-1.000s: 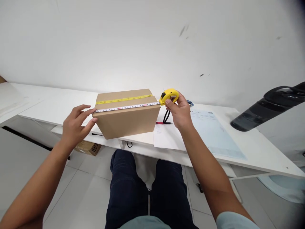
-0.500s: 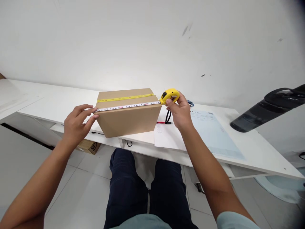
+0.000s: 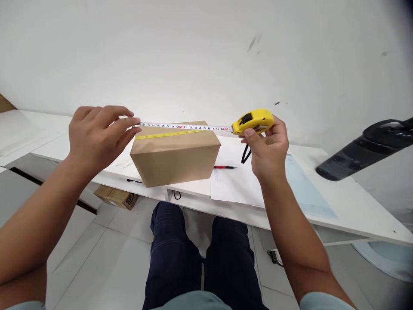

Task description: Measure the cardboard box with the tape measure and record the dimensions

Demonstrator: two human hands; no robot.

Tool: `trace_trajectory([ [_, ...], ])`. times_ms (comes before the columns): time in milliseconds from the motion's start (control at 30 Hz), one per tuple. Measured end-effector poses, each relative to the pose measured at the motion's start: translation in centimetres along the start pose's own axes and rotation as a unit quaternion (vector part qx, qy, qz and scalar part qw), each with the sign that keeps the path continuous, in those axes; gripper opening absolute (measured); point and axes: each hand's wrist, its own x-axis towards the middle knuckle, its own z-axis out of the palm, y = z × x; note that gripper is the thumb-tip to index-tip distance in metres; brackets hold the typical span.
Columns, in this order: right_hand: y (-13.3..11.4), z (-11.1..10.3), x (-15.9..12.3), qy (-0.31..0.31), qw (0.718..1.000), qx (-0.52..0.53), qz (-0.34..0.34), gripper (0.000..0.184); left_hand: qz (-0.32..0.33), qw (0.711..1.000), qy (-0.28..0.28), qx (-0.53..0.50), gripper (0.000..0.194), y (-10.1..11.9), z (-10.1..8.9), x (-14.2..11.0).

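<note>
A yellow tape measure (image 3: 253, 122) with a black button and a black wrist loop is gripped in my right hand (image 3: 269, 144). Its white blade (image 3: 193, 126) is pulled out to the left, stretched level above a brown cardboard box (image 3: 177, 165). My left hand (image 3: 100, 133) is closed, pinching the blade's free end between thumb and fingers. The box sits at the table's front edge, with a strip of yellow printed tape (image 3: 171, 134) along its top. Both hands are raised clear of the box.
A red and black pen (image 3: 225, 167) lies on a white paper (image 3: 235, 187), right of the box. A bluish printed sheet (image 3: 309, 193) lies farther right on the white table (image 3: 358, 202). A dark bottle (image 3: 351, 155) stands at the right. Another carton (image 3: 118, 196) is below the table.
Both hands have lifted the tape measure off the box's top edge, up and nearer to me. The tape case has shifted right, and more blade shows between my hands. The box stays in place.
</note>
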Motion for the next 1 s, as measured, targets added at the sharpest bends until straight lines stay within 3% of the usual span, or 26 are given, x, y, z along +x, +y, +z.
trace_trajectory([
  [100,-2.0,1.0,-1.9,0.022,0.997,-0.052,-0.059,0.052,-0.017,0.994,-0.102,-0.032,0.032,0.7,1.1,3.2],
  [200,-4.1,2.6,-4.8,0.061,0.98,-0.127,-0.143,0.052,-0.009,0.985,-0.156,-0.075,0.036,2.5,4.0,7.1],
  [367,-5.6,4.4,-8.3,0.084,0.897,-0.313,-0.301,0.059,0.027,0.969,-0.226,-0.097,0.028,7.3,9.8,12.5],
  [433,-5.6,4.3,-8.6,0.085,0.87,-0.359,-0.326,0.064,0.039,0.963,-0.253,-0.081,0.028,9.2,11.2,13.7],
  [533,-5.4,3.7,-8.4,0.084,0.853,-0.38,-0.348,0.066,0.047,0.956,-0.286,-0.049,0.032,11.2,12.4,14.6],
  [700,-5.1,3.7,-8.8,0.056,0.861,-0.381,-0.334,0.063,0.027,0.942,-0.334,-0.035,0.038,11.8,13.0,15.0],
  [1000,-4.2,4.4,-7.9,0.04,0.915,-0.308,-0.256,0.05,0.011,0.917,-0.396,-0.041,0.033,11.6,13.0,15.2],
])
